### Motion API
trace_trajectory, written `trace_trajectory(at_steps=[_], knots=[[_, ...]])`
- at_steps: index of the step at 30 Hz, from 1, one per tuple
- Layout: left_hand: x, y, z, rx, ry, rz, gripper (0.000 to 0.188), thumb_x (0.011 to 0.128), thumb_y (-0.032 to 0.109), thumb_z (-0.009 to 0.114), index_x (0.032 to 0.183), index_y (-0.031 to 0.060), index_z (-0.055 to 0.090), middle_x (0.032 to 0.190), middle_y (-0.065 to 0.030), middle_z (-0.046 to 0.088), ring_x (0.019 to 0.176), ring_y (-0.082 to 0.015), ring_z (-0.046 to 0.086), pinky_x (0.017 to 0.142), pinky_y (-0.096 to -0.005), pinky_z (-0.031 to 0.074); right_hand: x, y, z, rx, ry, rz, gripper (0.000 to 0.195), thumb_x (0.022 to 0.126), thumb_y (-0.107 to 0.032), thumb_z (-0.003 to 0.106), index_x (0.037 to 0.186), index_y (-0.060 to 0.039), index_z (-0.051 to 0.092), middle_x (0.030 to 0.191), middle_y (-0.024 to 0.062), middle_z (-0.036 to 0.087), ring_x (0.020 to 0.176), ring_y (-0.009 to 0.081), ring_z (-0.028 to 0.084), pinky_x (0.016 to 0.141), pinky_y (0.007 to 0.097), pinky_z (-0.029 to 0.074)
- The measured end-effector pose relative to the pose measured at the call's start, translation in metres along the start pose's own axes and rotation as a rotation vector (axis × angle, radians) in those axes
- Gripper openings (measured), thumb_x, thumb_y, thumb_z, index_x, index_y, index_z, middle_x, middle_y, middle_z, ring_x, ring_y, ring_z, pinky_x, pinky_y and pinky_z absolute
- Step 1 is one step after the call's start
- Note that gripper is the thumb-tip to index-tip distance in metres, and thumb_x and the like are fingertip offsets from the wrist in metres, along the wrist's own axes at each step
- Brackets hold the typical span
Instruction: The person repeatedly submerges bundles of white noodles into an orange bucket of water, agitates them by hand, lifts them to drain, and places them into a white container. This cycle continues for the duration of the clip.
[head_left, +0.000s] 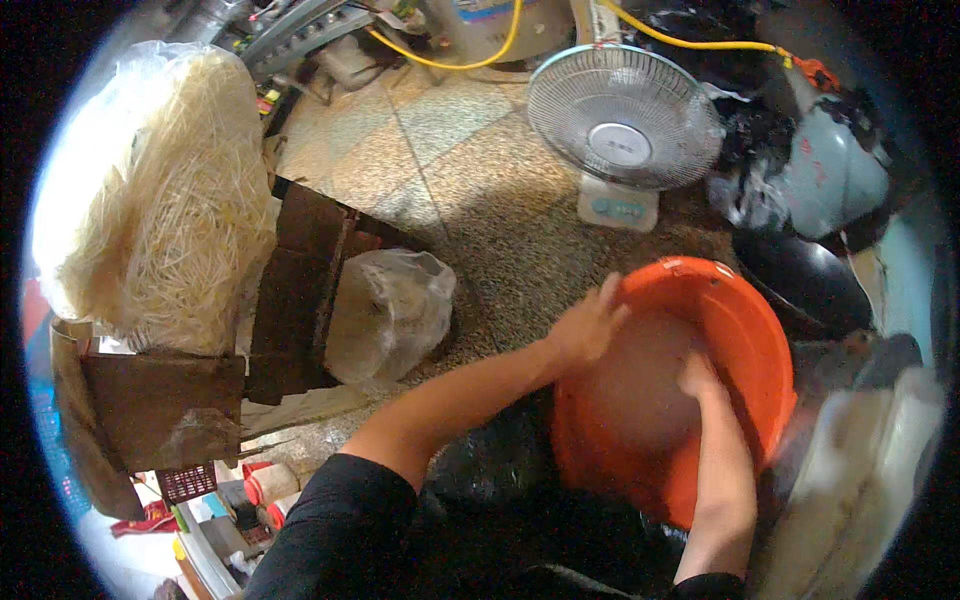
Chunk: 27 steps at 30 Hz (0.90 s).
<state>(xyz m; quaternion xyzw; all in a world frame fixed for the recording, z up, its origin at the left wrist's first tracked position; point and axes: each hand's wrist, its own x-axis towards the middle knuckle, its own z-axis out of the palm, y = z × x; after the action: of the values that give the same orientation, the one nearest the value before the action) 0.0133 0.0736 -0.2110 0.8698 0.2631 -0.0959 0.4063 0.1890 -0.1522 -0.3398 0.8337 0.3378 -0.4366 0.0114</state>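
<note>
An orange plastic tub (750, 322) with cloudy liquid (652, 390) in its bottom stands before me, right of centre. My left hand (591, 322) lies over the tub's left rim, its fingers spread; I see nothing in it. My right hand (699, 375) reaches down inside the tub at the liquid, its fingers partly hidden, so its hold cannot be told. To the left, a clear plastic bag (394, 315) sits beside an open cardboard box (296, 277). A large clear bag of pale, thin strands, which look like bean sprouts (206, 232), rests at the box.
An electric fan (626, 116) stands on the tiled floor (457, 135) beyond the tub. A black wok-like pan (806, 285) and black plastic bags (757, 150) are at the right. A yellow hose (450, 66) crosses the top. Red-lidded jars (271, 486) are at lower left.
</note>
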Motion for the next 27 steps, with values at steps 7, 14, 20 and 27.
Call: trace_trajectory(at_steps=[7,14,20,27], knots=[[0.007,-0.004,0.003,-0.035,-0.002,0.056,0.064,0.108,0.036,0.046,0.158,0.0046,0.022,0.154,-0.0291,0.041,0.143,-0.0444,0.041,0.119,-0.0482,0.036,0.062,0.161,0.192,-0.116,-0.203,0.182,0.049,0.100,-0.029,0.047,0.142,-0.0047,0.055,0.141,0.0213,0.059,0.131,0.0342,0.055,0.113,0.0440,0.040],[0.016,0.001,0.002,-0.079,-0.023,-0.048,0.066,0.107,0.036,0.047,0.158,0.0023,0.023,0.155,-0.0279,0.040,0.145,-0.0438,0.039,0.121,-0.0471,0.033,0.036,0.081,0.235,0.091,-0.283,0.103,0.042,0.099,-0.025,0.048,0.133,-0.0038,0.059,0.132,0.0230,0.063,0.120,0.0346,0.060,0.103,0.0455,0.044],[0.007,-0.007,0.004,-0.105,0.068,0.003,0.058,0.106,0.033,0.047,0.153,0.0012,0.034,0.157,-0.0294,0.037,0.145,-0.0461,0.037,0.122,-0.0468,0.031,0.001,-0.047,0.161,0.348,-0.167,-0.116,0.037,0.098,-0.023,0.048,0.126,-0.0031,0.062,0.125,0.0244,0.066,0.110,0.0350,0.064,0.094,0.0468,0.048],[0.015,-0.028,0.015,0.256,0.163,0.339,0.054,0.089,0.019,0.065,0.140,0.0043,0.053,0.162,-0.0253,0.030,0.145,-0.0467,0.035,0.118,-0.0495,0.035,-0.080,-0.063,0.048,0.417,0.081,-0.414,0.015,0.088,-0.013,0.059,0.090,-0.0002,0.066,0.079,0.0182,0.067,0.070,0.0292,0.063,0.065,0.0464,0.050]])
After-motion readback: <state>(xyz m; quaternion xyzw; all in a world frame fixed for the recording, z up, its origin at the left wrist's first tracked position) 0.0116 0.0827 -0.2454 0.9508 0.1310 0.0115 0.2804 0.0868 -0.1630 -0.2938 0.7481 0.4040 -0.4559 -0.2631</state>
